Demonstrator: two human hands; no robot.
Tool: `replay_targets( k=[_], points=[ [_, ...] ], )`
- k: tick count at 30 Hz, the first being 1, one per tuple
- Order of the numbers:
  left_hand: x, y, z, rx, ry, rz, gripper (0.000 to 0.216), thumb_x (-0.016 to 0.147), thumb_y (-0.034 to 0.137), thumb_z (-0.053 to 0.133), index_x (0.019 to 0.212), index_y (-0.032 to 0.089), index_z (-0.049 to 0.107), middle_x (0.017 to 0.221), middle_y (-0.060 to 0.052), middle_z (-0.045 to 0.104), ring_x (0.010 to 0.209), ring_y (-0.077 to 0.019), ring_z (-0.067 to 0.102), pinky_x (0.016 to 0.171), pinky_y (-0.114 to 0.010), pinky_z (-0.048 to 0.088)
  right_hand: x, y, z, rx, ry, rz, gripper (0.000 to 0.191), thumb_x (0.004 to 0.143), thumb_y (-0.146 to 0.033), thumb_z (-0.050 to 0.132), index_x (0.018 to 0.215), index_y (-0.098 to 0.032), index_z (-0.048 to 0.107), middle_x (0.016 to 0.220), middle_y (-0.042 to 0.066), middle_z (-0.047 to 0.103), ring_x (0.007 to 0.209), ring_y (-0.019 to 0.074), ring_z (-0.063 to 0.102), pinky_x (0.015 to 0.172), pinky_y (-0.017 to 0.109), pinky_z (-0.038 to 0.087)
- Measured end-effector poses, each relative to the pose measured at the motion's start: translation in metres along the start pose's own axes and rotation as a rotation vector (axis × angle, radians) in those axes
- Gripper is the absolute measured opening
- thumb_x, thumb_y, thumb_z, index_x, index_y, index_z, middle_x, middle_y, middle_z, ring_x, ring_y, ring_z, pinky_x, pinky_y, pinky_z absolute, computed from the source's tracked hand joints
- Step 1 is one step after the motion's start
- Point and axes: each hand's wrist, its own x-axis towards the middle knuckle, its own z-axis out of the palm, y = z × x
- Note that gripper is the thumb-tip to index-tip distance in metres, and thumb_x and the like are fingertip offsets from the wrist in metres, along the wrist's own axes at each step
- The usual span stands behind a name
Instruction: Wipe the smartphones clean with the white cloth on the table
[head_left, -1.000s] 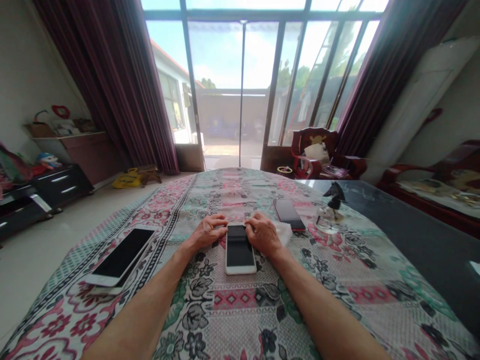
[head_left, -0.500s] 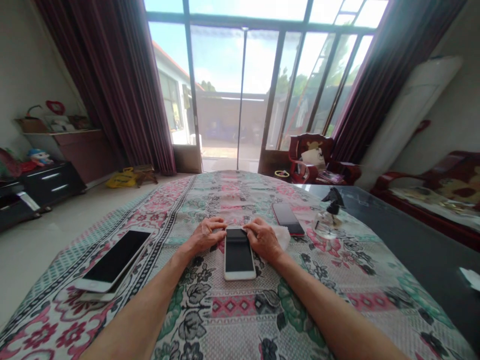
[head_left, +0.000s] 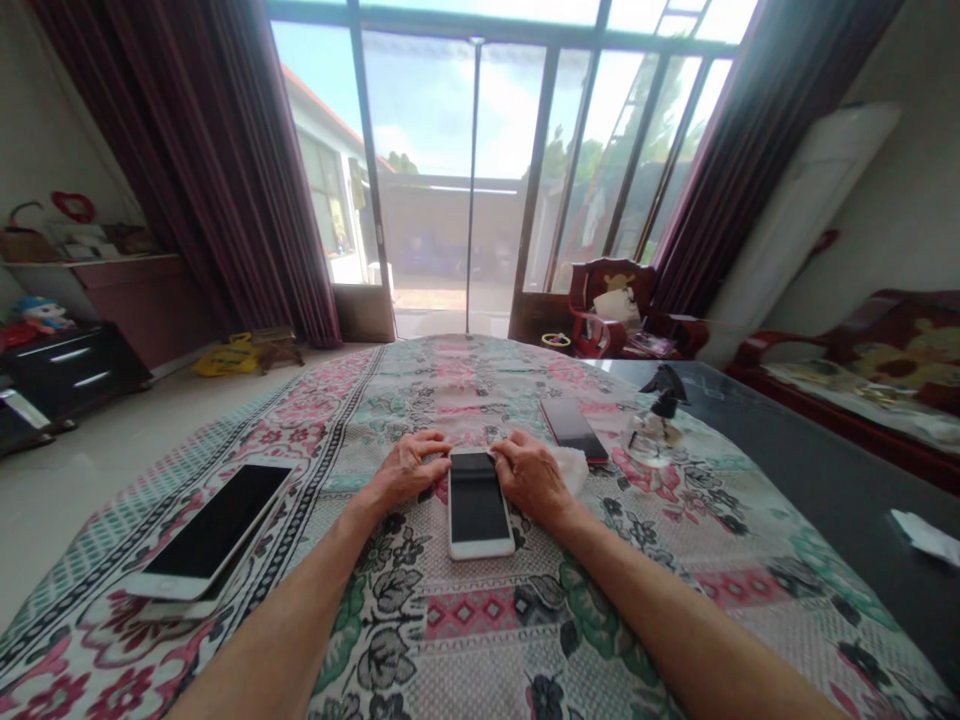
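The white-framed phone (head_left: 480,508) lay flat, screen up, on the patterned tablecloth (head_left: 465,665), its long axis running away from the person, far end slightly leftward. That end lay between the left hand (head_left: 406,470), half open with its thumb at one corner, and the right hand (head_left: 532,478), fingers curled at the other; whether these gripped it, I could not tell.

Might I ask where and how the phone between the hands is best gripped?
Probably by its near half's long edges, from the near side: the phone lies flat, screen up, with the left hand and right hand at its far end.
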Motion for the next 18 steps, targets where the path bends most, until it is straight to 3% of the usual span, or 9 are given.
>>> replay_targets(
  k=[6, 18],
  points=[
    [0.0003, 0.0012, -0.001, 0.004, -0.006, 0.003, 0.026, 0.078, 0.026, 0.059, 0.097, 0.02, 0.075, 0.112, -0.007, 0.068, 0.104, -0.0212, 0.063, 0.097, -0.03, 0.046, 0.0007, 0.0033, 0.0018, 0.013, 0.085, 0.017, 0.021, 0.091, -0.022, 0.048, 0.094, -0.019, 0.069, 0.085, 0.004, 0.059, 0.083, 0.0157, 0.056, 0.077, 0.024, 0.039],
    [-0.0011, 0.0034, 0.0001, -0.021, 0.03, -0.025, 0.025, 0.077, 0.026, 0.06, 0.096, 0.02, 0.076, 0.115, -0.008, 0.068, 0.106, -0.0229, 0.063, 0.097, -0.031, 0.047, -0.006, 0.0036, -0.0001, 0.047, 0.038, -0.017, 0.02, 0.081, -0.016, 0.054, 0.086, -0.02, 0.072, 0.083, 0.004, 0.063, 0.078, 0.0153, 0.059, 0.074, 0.024, 0.041]
  ],
)
